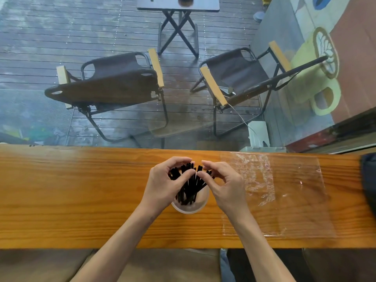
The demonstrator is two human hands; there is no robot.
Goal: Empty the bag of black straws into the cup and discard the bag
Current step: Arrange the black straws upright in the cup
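Observation:
A bundle of black straws stands upright in a pale plastic cup on the wooden counter. My left hand curls around the left side of the straw tops, thumb and fingers touching them. From the other side, my right hand cups the straw tops with its fingertips on them. The clear plastic bag lies flat and empty on the counter, just right of my right hand.
A dark object sits at the counter's right end. Beyond the counter's far edge is a window onto a wet deck with two folding chairs and a small folding table.

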